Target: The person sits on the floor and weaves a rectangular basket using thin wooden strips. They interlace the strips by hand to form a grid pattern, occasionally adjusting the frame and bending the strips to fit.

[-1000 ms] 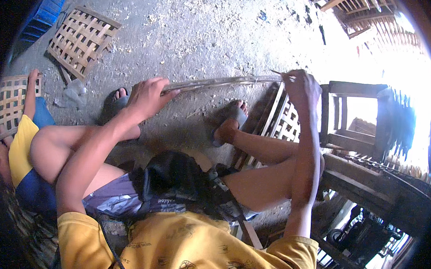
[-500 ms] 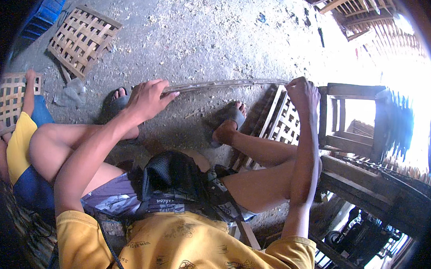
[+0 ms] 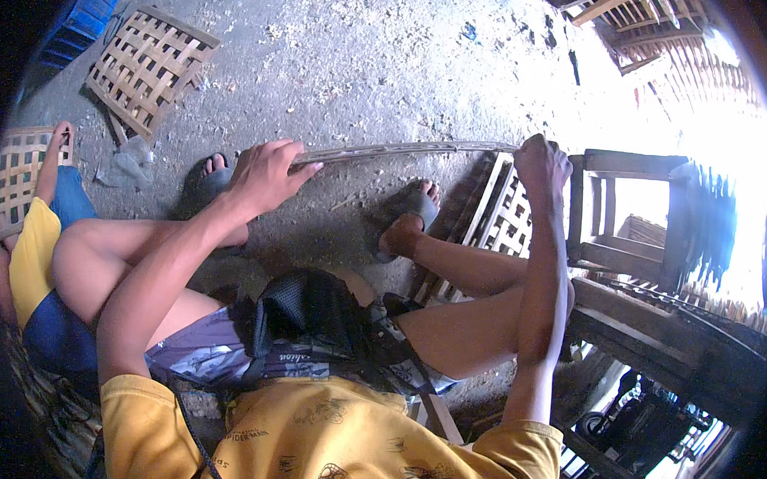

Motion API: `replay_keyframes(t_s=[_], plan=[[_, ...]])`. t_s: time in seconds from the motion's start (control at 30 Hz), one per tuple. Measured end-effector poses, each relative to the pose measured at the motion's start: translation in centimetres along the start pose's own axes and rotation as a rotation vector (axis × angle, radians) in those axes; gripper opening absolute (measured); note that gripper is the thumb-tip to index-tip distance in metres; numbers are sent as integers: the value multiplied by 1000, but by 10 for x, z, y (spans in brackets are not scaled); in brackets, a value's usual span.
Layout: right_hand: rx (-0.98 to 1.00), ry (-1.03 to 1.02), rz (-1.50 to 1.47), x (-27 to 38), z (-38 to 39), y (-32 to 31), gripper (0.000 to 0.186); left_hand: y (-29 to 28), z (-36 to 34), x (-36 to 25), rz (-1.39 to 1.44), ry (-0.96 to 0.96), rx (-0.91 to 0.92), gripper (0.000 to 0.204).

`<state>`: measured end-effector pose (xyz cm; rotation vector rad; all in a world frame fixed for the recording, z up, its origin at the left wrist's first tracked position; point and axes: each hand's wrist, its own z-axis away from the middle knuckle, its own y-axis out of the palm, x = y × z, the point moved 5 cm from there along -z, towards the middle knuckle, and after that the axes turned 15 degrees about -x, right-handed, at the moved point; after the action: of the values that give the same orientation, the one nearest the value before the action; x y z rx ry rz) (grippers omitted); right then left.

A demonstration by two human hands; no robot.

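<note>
Grey-brown strips (image 3: 403,148) arch crosswise over there, from the left hand (image 3: 266,175), fingers clamped on one end, to the right hand (image 3: 542,166), fisted round the other.

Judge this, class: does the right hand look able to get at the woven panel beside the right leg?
Probably not without letting go: the right hand is closed on the strips, though the woven panel looks near.
</note>
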<state>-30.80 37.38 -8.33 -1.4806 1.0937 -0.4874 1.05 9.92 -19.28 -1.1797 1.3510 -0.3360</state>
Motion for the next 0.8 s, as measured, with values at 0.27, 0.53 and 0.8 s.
replay_keyframes(t_s=[0.27,0.53,0.8], plan=[[-109,-112,92,11,5,11,21,-1,-3,-2,17,-15,0,41],[-45,-252,172,48,15,3,16,0,-3,0,7,-13,-2,40],[-41,-229,42,48,25,-18,18,-2,2,-2,28,10,-77,39]])
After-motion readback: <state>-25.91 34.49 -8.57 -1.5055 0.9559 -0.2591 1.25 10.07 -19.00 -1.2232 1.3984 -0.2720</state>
